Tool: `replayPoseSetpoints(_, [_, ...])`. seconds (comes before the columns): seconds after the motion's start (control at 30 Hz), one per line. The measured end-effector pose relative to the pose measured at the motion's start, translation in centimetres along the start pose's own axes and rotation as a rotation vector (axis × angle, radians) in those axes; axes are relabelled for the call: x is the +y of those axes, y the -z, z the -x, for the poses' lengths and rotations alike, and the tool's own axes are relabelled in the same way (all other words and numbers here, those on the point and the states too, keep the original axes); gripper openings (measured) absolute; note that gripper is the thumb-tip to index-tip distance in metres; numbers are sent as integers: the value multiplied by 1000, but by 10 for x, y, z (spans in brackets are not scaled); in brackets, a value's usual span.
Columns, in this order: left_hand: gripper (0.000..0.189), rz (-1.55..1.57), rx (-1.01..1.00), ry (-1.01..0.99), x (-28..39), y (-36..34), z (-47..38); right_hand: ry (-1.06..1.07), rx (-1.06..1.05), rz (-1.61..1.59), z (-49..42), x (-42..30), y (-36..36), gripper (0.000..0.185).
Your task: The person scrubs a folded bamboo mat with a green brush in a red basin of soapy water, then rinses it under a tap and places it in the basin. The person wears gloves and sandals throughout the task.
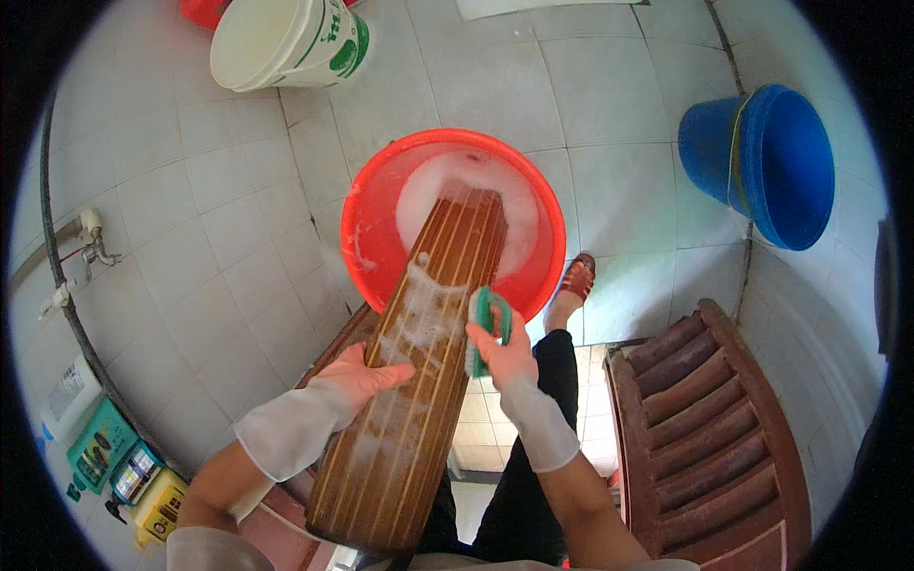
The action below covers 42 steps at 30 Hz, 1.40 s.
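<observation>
A long brown panel [428,357] with pale lengthwise stripes slopes from my lap into a red plastic basin [364,285]. Its far end rests in the suds [525,243], and foam streaks its upper face. My left hand [360,382], in a pinkish rubber glove with a translucent cuff, grips the panel's left edge, thumb on top. A like glove covers my right hand [510,357], which is closed around the handle of a green scrub brush [485,328]. The brush's white bristles face the panel's right edge; whether they touch it is hard to tell.
A blue bucket [714,157] lies tipped at the right, and a white bucket [285,50] at the upper left. A brown slatted door [703,421] stands at lower right. Taps [96,250] and several bottles [103,442] line the left wall. My sandalled foot [575,282] is beside the basin.
</observation>
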State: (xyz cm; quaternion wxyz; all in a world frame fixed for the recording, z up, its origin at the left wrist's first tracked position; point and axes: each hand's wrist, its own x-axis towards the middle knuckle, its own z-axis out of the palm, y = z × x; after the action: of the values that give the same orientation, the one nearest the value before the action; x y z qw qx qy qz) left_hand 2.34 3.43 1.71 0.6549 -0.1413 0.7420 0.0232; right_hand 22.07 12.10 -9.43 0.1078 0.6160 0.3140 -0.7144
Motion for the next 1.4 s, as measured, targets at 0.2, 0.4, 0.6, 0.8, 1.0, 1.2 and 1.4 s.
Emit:
replayPoseSetpoints(0.2, [102,-690,262,-15,37,75,40,520,-212,16,58,-9,-40,65])
replayPoseSetpoints(0.4, [84,-946,601,-251,47,132,-28,486,-367,377,-50,-34,-101,57])
replayPoseSetpoints(0.6, [50,-974,433,-255,51,154,-65,216,45,710,-278,-34,-42,61])
replayPoseSetpoints(0.8, [56,-998,338,-237,52,156,-66,258,126,438,-250,-41,-71,54])
replayPoseSetpoints(1.0, [51,-996,295,-327,51,159,-65,399,-404,563,-83,-35,-133,60])
replayPoseSetpoints(1.2, [50,-983,336,-319,38,159,-70,246,104,578,-260,-13,-68,54])
replayPoseSetpoints(1.4, [50,-838,304,-351,35,156,-71,377,18,599,-189,-48,-89,54])
